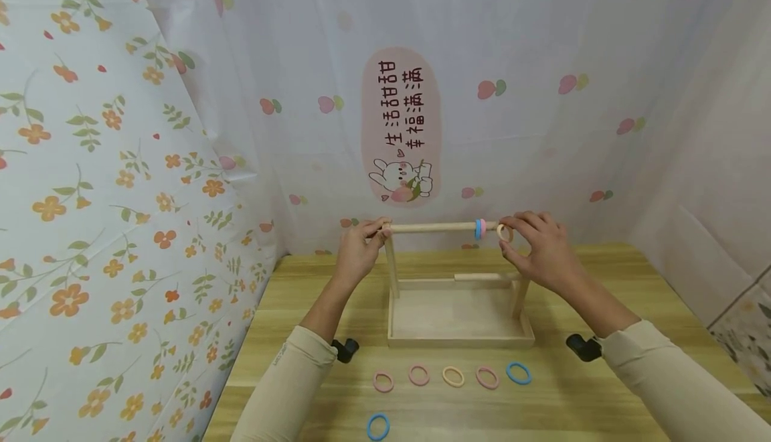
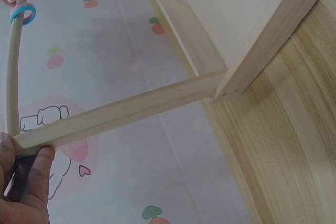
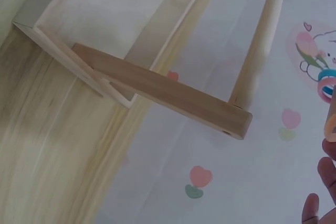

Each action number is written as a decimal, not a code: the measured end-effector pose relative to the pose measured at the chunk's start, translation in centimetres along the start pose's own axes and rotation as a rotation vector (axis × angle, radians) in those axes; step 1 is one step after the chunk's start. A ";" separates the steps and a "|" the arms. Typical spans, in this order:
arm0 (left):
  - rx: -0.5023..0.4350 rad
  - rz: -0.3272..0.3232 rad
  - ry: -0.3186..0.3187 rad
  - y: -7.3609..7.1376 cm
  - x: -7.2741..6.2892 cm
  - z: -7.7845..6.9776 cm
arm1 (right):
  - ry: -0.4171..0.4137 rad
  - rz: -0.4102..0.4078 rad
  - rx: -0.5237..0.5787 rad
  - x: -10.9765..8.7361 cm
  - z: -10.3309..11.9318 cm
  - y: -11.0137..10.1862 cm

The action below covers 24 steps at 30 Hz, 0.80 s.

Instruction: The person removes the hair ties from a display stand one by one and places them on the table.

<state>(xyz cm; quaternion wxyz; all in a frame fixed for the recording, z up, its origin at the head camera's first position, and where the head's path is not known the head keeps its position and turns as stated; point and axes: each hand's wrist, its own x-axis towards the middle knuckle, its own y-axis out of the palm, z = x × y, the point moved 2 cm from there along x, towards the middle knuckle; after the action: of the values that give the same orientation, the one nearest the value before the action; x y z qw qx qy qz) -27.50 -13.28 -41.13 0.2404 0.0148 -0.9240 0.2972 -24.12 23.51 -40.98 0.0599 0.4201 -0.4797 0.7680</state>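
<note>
A wooden rod (image 1: 430,228) extends sideways above a wooden stand. My left hand (image 1: 359,248) pinches the rod's left end where it meets the top of the left post (image 1: 392,268). A blue ring (image 1: 478,230) and a pink ring (image 1: 483,228) hang side by side on the rod, near its right end. There, my right hand (image 1: 542,248) pinches a light orange ring (image 3: 329,130) between thumb and fingers, at the rod's tip. Whether that ring is around the tip is unclear. The right post (image 1: 519,298) bears a shorter peg (image 1: 484,276), lower down.
The stand's shallow tray (image 1: 460,343) rests on the wooden table (image 1: 301,295). In front lie several loose rings, among them a yellow ring (image 1: 454,386) and a blue ring (image 1: 521,383). Black objects (image 1: 583,347) sit beside both forearms. A patterned curtain (image 1: 512,127) hangs behind.
</note>
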 end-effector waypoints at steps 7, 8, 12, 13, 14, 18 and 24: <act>0.011 -0.003 0.000 -0.1 0.0 -0.2 | -0.106 -0.023 -0.005 -0.5 0.4 0.1; 0.015 -0.006 0.003 -0.1 0.1 -0.2 | -0.125 -0.025 -0.004 -0.6 0.5 0.2; 0.016 -0.007 -0.001 -0.1 0.1 -0.2 | -0.195 -0.023 0.011 -0.8 0.9 0.6; 0.015 -0.007 -0.002 -0.1 0.1 -0.2 | -0.211 -0.021 0.015 -0.8 1.1 0.8; 0.014 -0.006 -0.003 -0.1 0.1 -0.2 | -0.225 -0.015 0.020 -0.9 1.3 0.9; 0.012 -0.001 -0.013 -0.1 0.1 -0.1 | -0.275 0.012 0.036 -1.1 2.1 1.2; -0.002 0.008 -0.025 -0.1 0.1 -0.2 | -0.312 0.066 0.038 -1.7 3.3 1.5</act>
<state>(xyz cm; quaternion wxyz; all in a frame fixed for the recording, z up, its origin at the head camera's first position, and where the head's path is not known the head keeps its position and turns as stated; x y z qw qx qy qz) -27.42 -13.25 -40.86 0.2278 0.0147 -0.9272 0.2971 -21.85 20.63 -42.59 -0.0483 0.5195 -0.4822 0.7038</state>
